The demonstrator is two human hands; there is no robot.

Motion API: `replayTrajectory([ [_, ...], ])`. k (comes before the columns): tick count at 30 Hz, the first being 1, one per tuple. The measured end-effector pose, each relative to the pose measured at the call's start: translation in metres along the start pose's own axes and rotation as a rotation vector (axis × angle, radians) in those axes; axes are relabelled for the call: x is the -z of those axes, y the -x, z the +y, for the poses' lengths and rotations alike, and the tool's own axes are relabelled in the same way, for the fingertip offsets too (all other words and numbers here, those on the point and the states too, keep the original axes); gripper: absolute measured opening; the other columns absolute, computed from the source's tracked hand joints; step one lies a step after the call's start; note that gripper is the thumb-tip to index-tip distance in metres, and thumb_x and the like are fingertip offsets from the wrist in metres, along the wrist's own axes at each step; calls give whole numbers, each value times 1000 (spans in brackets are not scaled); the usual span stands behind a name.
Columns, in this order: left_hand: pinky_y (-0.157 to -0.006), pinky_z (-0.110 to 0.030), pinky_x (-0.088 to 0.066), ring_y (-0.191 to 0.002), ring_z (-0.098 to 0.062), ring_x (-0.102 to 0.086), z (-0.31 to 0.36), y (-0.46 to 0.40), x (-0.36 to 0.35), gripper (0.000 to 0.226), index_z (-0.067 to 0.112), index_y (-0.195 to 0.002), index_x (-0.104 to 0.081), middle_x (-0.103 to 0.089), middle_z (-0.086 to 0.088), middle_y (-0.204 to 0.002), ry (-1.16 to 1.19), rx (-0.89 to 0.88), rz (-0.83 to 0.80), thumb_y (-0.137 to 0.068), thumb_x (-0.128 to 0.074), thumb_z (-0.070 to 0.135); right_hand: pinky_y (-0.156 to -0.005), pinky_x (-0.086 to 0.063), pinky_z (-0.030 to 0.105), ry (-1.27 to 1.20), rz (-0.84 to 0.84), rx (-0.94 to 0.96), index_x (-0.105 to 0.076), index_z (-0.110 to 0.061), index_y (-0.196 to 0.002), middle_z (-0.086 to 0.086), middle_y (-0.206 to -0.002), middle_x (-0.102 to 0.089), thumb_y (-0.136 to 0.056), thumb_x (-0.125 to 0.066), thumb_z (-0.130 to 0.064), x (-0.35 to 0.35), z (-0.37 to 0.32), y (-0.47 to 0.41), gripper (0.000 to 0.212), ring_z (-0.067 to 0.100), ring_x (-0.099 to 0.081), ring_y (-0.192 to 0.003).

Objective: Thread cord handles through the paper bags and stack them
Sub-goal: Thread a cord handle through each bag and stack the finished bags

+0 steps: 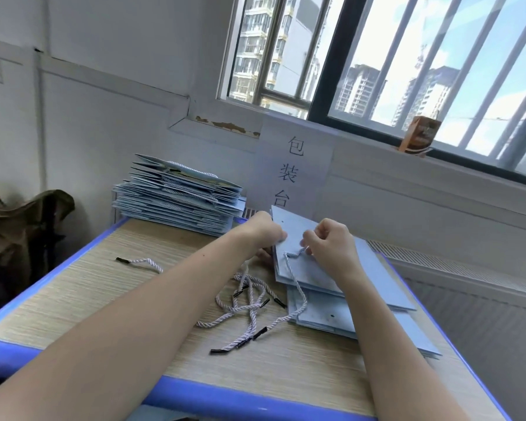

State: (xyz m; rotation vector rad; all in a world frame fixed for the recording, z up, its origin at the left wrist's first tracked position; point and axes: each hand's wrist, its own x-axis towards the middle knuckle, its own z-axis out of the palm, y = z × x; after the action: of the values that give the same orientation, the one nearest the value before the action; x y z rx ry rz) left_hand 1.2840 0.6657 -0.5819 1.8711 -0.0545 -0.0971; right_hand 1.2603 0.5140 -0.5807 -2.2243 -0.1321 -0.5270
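A flat light-blue paper bag [298, 268] is tilted up off a pile of flat blue bags [377, 326] at the table's right. My left hand [263, 230] grips the bag's top edge at its left. My right hand [328, 241] pinches a white twisted cord [298, 296] at a hole near that edge; the cord hangs down over the bag to the table. Several loose white cords with black tips [246, 302] lie tangled mid-table. One more cord [140, 262] lies apart at the left. A stack of bags with cords fitted [176, 196] stands at the back left.
The wooden table has a blue rim [225, 393]. A paper sign with printed characters [292, 168] hangs on the wall behind the bags. A small brown carton [419, 133] stands on the window sill. Dark green cloth [19, 226] lies left of the table.
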Motion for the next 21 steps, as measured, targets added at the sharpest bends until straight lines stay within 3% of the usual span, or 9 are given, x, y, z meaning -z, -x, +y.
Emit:
replayTrajectory([
  [2, -54, -30, -52, -76, -24, -67, 0, 0, -1, 24, 5, -121, -56, -70, -13, -101, 7, -7, -8, -97, -56, 8, -54, -45, 24, -7, -1, 2, -55, 1, -77, 17, -77, -72, -86, -60, -10, 2, -1, 2, 15, -4, -56, -45],
  [5, -56, -30, -51, -75, -20, -65, 1, 3, -2, 22, 10, -120, -54, -67, -8, -93, 26, -30, -30, -99, -49, 4, -46, -38, 14, 26, 0, 3, -55, -3, -75, 15, -74, -69, -86, -64, -12, 2, -1, 1, 16, 1, -52, -45],
  [8, -61, -31, -54, -74, -19, -66, 3, 4, -1, 23, 19, -114, -52, -67, -6, -91, 44, -51, -53, -99, -49, 1, -50, -40, 20, 35, -11, -5, -51, -13, -73, 10, -73, -66, -85, -68, -12, 1, 3, -2, 20, 16, -58, -60],
  [13, -60, -35, -58, -70, -23, -67, 2, 2, 5, 27, 13, -117, -52, -67, -17, -104, 130, 2, -56, -96, -52, -4, -46, -39, 13, 25, -109, -39, -55, -16, -83, 5, -70, -69, -86, -70, -11, -1, 8, -5, 16, 0, -54, -43],
  [17, -56, -34, -57, -71, -24, -67, -2, 2, 3, 28, 7, -122, -59, -67, -22, -113, 120, 31, -67, -97, -51, -2, -53, -43, 21, 85, -160, -42, -59, -15, -82, 0, -66, -69, -87, -70, -16, -4, 11, -4, 12, 4, -53, -47],
  [21, -53, -32, -55, -66, -20, -67, -1, 4, 1, 33, 12, -127, -58, -69, -18, -106, 77, -11, -96, -99, -46, 0, -46, -41, 16, 80, -160, -39, -62, -13, -85, 0, -65, -69, -89, -70, -17, -3, 9, -4, 9, 5, -53, -48],
])
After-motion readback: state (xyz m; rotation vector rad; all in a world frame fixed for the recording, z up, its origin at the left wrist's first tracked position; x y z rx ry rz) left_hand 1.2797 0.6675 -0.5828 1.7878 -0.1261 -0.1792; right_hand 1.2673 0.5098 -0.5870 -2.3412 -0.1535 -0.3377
